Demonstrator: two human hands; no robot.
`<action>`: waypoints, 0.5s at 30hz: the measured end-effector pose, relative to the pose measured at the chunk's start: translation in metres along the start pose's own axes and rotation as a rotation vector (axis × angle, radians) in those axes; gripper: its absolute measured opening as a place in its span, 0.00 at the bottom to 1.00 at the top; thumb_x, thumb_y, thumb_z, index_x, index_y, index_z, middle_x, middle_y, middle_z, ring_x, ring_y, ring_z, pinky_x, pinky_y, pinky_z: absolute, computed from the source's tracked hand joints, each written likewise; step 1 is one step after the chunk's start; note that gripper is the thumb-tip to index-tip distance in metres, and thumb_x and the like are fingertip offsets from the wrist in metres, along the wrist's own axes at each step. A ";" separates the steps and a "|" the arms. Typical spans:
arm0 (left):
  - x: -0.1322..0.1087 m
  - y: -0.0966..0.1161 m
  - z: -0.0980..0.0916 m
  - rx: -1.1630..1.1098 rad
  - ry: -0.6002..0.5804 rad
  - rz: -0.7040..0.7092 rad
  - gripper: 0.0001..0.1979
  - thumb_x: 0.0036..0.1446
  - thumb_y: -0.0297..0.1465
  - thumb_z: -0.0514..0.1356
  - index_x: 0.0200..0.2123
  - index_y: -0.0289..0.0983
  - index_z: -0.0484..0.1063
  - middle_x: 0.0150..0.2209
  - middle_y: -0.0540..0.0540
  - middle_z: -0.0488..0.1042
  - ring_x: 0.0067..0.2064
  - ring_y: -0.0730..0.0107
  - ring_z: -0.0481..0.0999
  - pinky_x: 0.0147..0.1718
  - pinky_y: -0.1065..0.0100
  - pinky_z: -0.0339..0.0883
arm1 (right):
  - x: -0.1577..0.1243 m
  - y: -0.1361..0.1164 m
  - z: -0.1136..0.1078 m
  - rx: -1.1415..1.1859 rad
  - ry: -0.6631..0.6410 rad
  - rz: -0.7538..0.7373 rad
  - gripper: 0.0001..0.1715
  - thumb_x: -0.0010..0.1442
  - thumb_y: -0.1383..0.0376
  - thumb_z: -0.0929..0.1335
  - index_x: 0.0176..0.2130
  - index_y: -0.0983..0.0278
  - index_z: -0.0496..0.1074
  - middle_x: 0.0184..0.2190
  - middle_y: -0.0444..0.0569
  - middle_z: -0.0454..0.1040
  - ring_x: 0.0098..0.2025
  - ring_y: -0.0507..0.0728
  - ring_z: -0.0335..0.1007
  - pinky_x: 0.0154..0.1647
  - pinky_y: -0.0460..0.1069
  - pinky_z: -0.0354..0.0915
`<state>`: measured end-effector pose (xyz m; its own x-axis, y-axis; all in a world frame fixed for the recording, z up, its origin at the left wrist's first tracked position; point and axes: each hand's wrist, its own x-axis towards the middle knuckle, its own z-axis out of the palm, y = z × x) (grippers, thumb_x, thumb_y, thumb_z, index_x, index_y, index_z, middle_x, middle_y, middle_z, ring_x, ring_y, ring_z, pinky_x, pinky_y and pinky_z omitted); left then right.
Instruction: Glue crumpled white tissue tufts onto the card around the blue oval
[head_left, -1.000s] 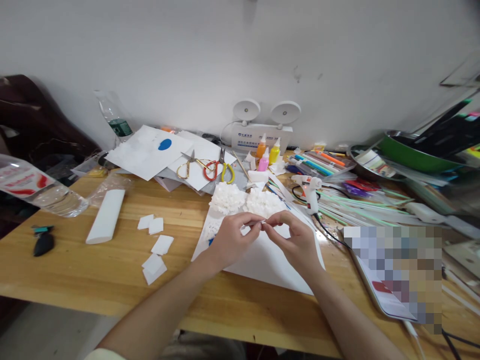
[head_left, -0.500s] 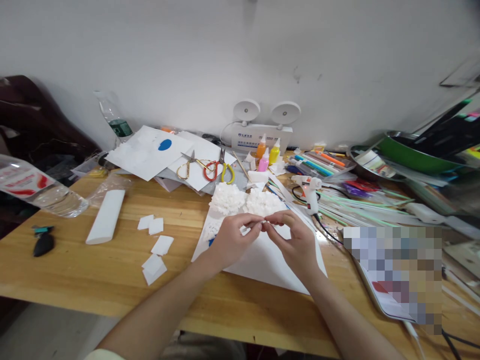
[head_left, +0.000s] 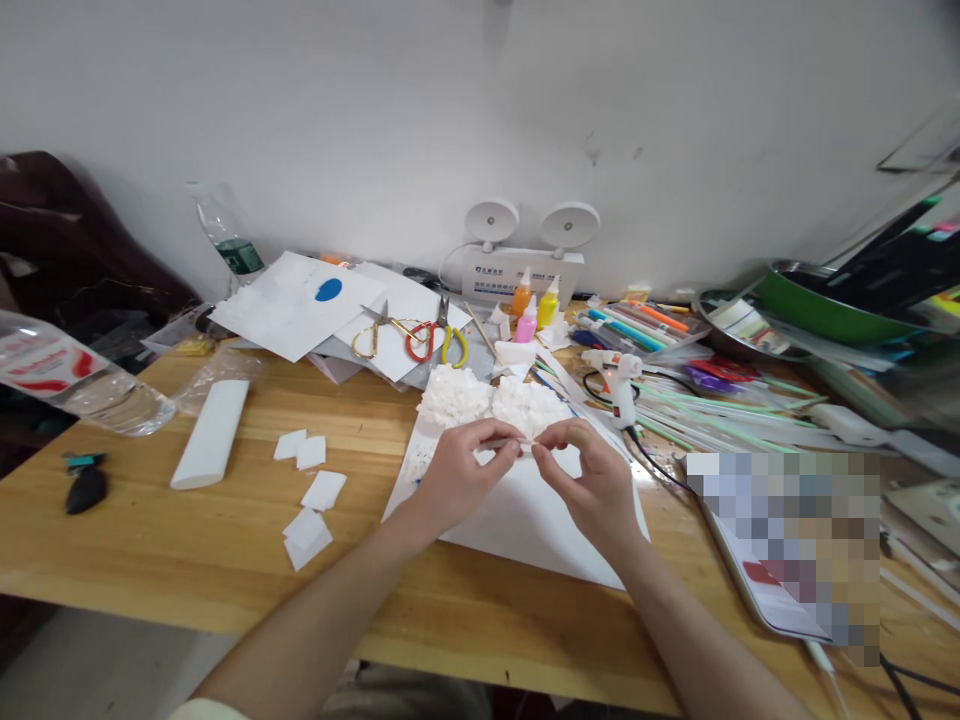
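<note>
Between the fingertips of both hands is a small white paper piece (head_left: 526,447), mostly covered by the fingers. My left hand (head_left: 466,478) pinches its left end, while my right hand (head_left: 589,478) pinches the right end with thumb and forefinger. Both hands are above a white paper sheet (head_left: 517,540) on the table. Just behind the fingers, two crumpled-looking white paper clusters (head_left: 455,395) sit side by side on the sheet's far part. Several small white paper squares (head_left: 324,491) lie to the left of my left hand.
A white glue gun (head_left: 621,385) stands right of the sheet, its cord trailing toward a tablet-like device (head_left: 757,575). Scissors (head_left: 384,325), pliers (head_left: 453,340) and small paint bottles (head_left: 527,320) are at the back. A large water bottle (head_left: 82,375) lies on the left.
The fingertips have parted slightly, and more of the white paper piece shows between them. The rest of the table is unchanged.
</note>
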<state>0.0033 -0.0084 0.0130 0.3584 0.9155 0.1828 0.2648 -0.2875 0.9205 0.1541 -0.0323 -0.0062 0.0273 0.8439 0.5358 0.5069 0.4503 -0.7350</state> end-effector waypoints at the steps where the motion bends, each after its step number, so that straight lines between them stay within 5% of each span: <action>1: 0.000 0.000 0.000 0.005 0.004 0.001 0.07 0.52 0.28 0.54 0.32 0.36 0.72 0.31 0.48 0.76 0.35 0.71 0.74 0.36 0.72 0.67 | 0.000 0.000 0.000 0.031 -0.030 0.025 0.03 0.54 0.68 0.65 0.28 0.61 0.66 0.25 0.45 0.67 0.30 0.53 0.63 0.31 0.50 0.62; 15: -0.001 -0.006 0.002 0.047 -0.005 0.062 0.08 0.54 0.29 0.54 0.33 0.35 0.73 0.32 0.46 0.75 0.36 0.70 0.74 0.38 0.71 0.67 | 0.000 0.001 0.001 0.106 -0.159 0.059 0.02 0.54 0.68 0.65 0.29 0.62 0.66 0.26 0.45 0.67 0.30 0.53 0.62 0.32 0.49 0.61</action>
<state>0.0036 -0.0079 0.0067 0.3797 0.8942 0.2370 0.2837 -0.3564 0.8902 0.1538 -0.0317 -0.0078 -0.0861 0.9013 0.4247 0.4145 0.4200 -0.8074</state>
